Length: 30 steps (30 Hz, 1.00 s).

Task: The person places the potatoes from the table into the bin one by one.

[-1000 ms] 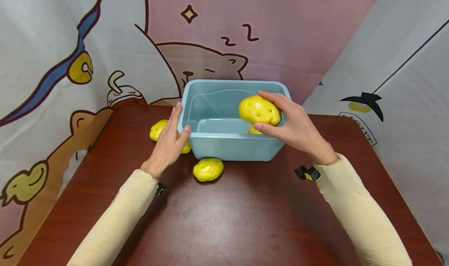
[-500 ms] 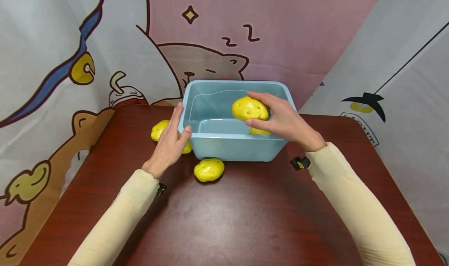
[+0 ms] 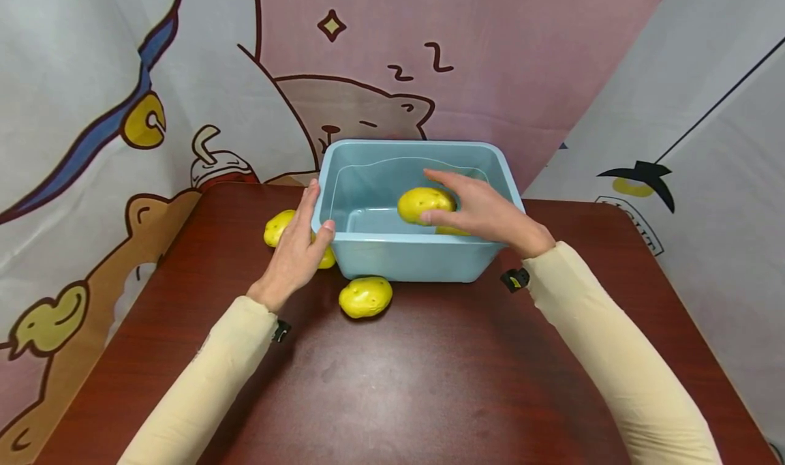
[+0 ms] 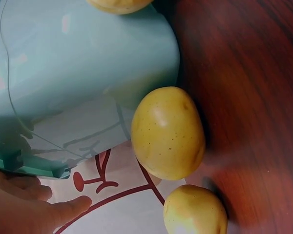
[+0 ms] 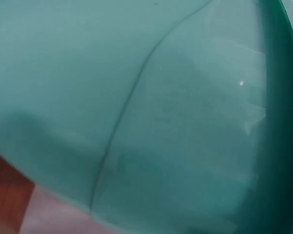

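A light blue plastic bin (image 3: 405, 257) stands on the table. My left hand (image 3: 291, 253) lies along the bin's left rim with its fingers straight. Inside the bin, my right hand (image 3: 484, 206) has its thumb and index finger spread. Just past them is a yellow potato (image 3: 417, 202); its top sits apart from the index finger and the thumb overlaps its front. Another potato (image 3: 452, 231) shows partly below that hand, inside the bin. In the left wrist view, a large potato (image 4: 168, 134) lies beside the bin wall. The right wrist view shows the bin wall (image 5: 176, 122), not the fingers.
One potato (image 3: 365, 297) lies on the brown table (image 3: 429, 376) just before the bin. Two more are left of the bin, one at the back (image 3: 278, 226) and one mostly behind my left hand (image 3: 327, 258). A cartoon-printed cloth (image 3: 490, 63) hangs right behind the bin.
My right hand has moved left and lower into the bin with the potato. Its fingers have spread, and the potato now sits lower, away from the index finger. The left hand stays put.
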Each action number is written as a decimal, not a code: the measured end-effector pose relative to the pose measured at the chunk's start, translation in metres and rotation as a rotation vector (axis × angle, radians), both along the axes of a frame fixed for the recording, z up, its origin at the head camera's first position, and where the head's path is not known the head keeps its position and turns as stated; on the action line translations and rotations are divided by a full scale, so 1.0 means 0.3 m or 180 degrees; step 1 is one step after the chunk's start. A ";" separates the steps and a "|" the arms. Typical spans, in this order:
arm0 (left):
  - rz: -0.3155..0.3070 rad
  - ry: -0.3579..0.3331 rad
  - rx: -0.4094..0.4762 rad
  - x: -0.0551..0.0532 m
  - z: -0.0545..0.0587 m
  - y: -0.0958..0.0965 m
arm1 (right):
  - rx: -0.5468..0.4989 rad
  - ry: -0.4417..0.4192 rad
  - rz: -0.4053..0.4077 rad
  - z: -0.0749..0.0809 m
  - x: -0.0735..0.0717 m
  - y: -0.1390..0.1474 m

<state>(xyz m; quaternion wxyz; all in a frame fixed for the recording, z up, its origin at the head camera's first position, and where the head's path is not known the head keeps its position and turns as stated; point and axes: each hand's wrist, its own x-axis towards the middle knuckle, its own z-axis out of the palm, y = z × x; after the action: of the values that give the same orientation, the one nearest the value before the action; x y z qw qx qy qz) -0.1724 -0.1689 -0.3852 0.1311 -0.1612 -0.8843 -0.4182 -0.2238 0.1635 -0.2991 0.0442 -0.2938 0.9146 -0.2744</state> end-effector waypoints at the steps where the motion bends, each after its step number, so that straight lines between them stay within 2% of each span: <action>1: 0.0001 0.0001 -0.0002 0.000 0.000 0.000 | 0.0037 0.0003 -0.0016 0.000 0.004 0.004; 5: -0.0002 0.0001 -0.0024 -0.001 -0.001 -0.001 | 0.0015 0.0178 -0.0142 0.005 0.043 0.040; 8: -0.0013 0.0005 -0.0037 -0.002 0.000 -0.002 | -0.0150 0.0498 -0.0313 -0.001 0.088 0.077; 12: -0.0011 0.0011 -0.0056 -0.005 0.002 -0.004 | -0.0463 0.0949 -0.0654 -0.030 0.148 0.131; 16: 0.0003 -0.0008 -0.0073 -0.007 0.006 -0.006 | -0.0665 0.1144 -0.0995 -0.073 0.185 0.188; 19: 0.0013 -0.0044 -0.0071 -0.006 0.008 -0.005 | -0.0651 0.1102 -0.1186 -0.108 0.195 0.229; 22: 0.0013 -0.0051 -0.0061 -0.004 0.008 -0.006 | -0.0578 0.0902 -0.1294 -0.139 0.195 0.258; 26: -0.0010 -0.0032 -0.0019 -0.004 0.008 -0.006 | -0.0563 0.0595 -0.1298 -0.164 0.186 0.274; 30: -0.0075 -0.0053 0.0075 -0.002 0.004 -0.009 | -0.0625 0.0408 -0.1230 -0.179 0.174 0.276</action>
<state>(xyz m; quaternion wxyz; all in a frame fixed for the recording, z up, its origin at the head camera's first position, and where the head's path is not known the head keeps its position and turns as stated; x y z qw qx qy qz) -0.1731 -0.1717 -0.3839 0.1207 -0.1666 -0.8784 -0.4314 -0.1715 0.2463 -0.3527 -0.0962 -0.1329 0.9237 -0.3463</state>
